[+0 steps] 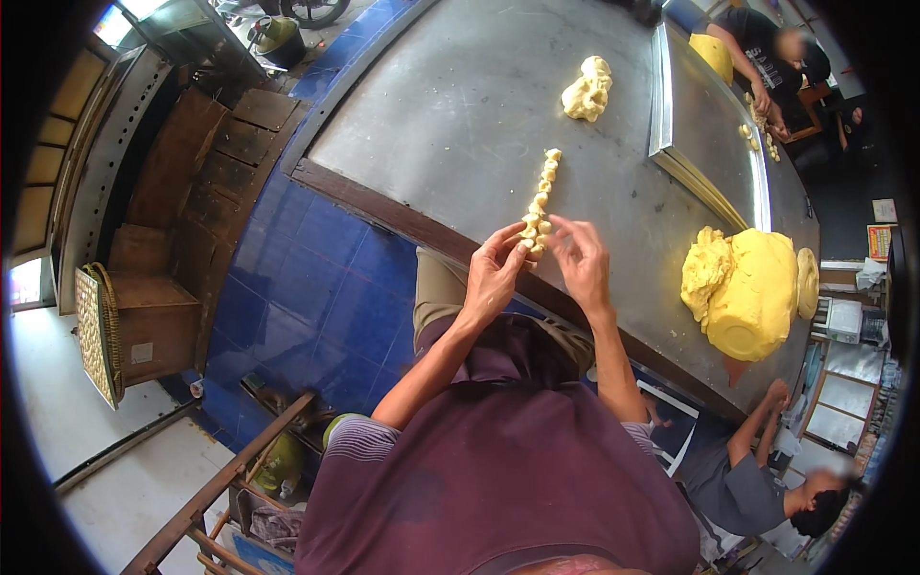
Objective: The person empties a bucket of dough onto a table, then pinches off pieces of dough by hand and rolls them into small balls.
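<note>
In the head view, small, smooth-looking, pale yellow dough pieces (540,198), rounded and knobbly, lie in a narrow row on a dull grey metal tabletop (431,125) with a brown front edge, the row running away from the person. At its near end, the left hand (492,273) has thumb and fingertips closed around the nearest pieces. The right hand (583,268) is beside them, fingers bent and motion-blurred; whether it grips anything I cannot tell. Beyond the row sits a lumpy pale dough mass (586,91). To the right rests a deeper yellow dough block (752,292), thick and rounded, with a rough, torn-looking lump (706,273) against it. At upper left, a dark bucket (288,57) holds a rounded greenish object (274,33).
</note>
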Demonstrator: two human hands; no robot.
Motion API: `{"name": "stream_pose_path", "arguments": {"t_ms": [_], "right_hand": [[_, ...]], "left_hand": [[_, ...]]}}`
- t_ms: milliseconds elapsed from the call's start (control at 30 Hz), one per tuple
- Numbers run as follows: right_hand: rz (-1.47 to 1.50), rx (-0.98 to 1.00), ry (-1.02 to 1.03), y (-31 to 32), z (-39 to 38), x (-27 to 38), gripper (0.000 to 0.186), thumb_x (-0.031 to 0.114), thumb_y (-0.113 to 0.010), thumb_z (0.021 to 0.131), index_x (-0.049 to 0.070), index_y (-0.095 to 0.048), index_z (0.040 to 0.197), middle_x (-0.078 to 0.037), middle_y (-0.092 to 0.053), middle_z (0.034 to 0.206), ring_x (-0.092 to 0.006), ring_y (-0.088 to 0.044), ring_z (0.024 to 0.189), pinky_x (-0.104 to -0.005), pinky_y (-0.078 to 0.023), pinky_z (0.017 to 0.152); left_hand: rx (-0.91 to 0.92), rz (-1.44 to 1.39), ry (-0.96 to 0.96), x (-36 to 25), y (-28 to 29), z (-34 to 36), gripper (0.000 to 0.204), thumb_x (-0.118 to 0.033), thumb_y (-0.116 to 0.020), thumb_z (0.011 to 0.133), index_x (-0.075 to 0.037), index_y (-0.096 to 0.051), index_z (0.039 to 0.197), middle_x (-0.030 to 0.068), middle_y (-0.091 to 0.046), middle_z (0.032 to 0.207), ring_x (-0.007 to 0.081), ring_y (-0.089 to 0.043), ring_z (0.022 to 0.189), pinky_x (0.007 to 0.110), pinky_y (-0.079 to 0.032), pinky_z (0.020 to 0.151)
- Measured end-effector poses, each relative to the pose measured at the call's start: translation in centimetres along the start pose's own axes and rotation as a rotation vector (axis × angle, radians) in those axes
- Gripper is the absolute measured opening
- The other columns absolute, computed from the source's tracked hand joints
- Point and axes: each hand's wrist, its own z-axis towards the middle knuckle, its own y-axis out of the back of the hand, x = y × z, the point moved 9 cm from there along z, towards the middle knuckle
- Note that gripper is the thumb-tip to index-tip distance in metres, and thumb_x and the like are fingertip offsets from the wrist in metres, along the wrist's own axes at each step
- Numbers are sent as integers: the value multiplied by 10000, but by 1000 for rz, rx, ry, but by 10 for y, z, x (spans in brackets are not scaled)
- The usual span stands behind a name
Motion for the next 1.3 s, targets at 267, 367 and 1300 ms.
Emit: {"name": "stream_pose_path", "arguments": {"t_ms": [267, 367, 1300], "right_hand": [[39, -163, 136, 11, 8, -12, 201, 83, -677, 858, 71, -715, 1055, -131, -674, 965, -246, -658, 844, -347, -521, 717], [227, -164, -92, -2, 26, -55, 176, 100, -679, 864, 58, -717, 1031, -144, -677, 959, -242, -657, 818, -344, -514, 682], [-854, -258, 237, -7, 235, -88, 346, 229, -670, 838, 45, -536, 1098, -200, -581, 1021, -409, -571, 1004, -504, -477, 851]], "left_hand": [[76, 98, 171, 14, -17, -8, 287, -228, -518, 1004, -6, -600, 1167, 27, -640, 873, 84, -562, 738, 239, -471, 656], [339, 90, 134, -26, -45, -27, 283, -271, -516, 1005, -30, -651, 1068, 2, -579, 868, 85, -496, 777, 243, -402, 697], [1173, -1414, -340, -282, -150, -144, 803, -685, -254, 951, 32, -608, 1025, 97, -493, 876, 152, -433, 732, 260, -376, 657]]}}
